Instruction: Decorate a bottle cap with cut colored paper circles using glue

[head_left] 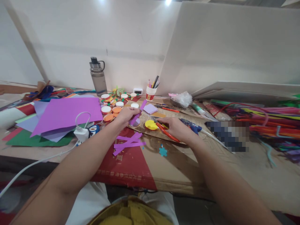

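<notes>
A narrow purple paper strip (143,105) is pinched in my left hand (130,114), its ends showing above and below the fingers. My right hand (175,126) is closed on scissors with orange-red handles (167,133); their blades point left, towards the strip. Whether the blades touch the paper I cannot tell. Just below the blades lies a yellow disc (151,125). Several cut purple strips (128,142) lie crossed in a loose pile nearer to me. To their right is a small teal flower-shaped cutout (163,150).
Purple sheets (70,114) and other coloured paper cover the left side, with a white charger (81,134) and cable in front. A water bottle (97,78) and a paper cup of pens (151,92) stand at the back. Coloured pipe cleaners (269,125) lie right.
</notes>
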`<act>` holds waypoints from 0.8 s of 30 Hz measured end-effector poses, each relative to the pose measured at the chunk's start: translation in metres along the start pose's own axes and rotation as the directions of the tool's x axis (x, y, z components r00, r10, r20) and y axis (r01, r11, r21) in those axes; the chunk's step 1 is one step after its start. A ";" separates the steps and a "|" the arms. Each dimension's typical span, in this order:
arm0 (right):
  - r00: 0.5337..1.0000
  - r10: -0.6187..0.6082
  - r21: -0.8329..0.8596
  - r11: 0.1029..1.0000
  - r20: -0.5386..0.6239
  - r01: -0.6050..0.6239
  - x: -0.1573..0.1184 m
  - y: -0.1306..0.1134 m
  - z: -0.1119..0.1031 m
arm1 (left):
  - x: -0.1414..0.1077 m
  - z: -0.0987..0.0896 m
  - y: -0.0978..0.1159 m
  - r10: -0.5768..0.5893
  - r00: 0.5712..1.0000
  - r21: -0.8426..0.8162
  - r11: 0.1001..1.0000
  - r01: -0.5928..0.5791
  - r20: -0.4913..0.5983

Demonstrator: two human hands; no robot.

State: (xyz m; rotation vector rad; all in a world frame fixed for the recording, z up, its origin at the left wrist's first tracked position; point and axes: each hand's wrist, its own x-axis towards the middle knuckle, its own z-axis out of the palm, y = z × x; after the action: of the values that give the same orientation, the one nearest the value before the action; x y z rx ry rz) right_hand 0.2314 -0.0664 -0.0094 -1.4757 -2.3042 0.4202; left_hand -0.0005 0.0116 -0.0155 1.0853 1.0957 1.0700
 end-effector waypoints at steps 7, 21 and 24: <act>1.000 0.003 0.025 1.000 0.028 -0.004 0.000 -0.006 -0.001 | 0.002 -0.001 -0.002 -0.006 1.000 0.012 1.000 0.007 -0.024; 0.998 -0.004 0.022 1.000 0.062 0.003 -0.002 -0.015 -0.005 | -0.003 0.003 0.002 -0.072 0.997 0.009 0.997 0.073 -0.035; 0.998 0.020 0.010 1.000 0.068 -0.020 -0.003 -0.018 -0.006 | -0.003 0.004 0.003 -0.075 0.996 0.009 0.997 0.076 -0.044</act>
State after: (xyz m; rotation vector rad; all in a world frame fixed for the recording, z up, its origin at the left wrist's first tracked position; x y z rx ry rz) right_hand 0.2212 -0.0757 0.0035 -1.5023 -2.3369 0.4951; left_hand 0.0027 0.0088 -0.0121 1.0255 1.1697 1.0331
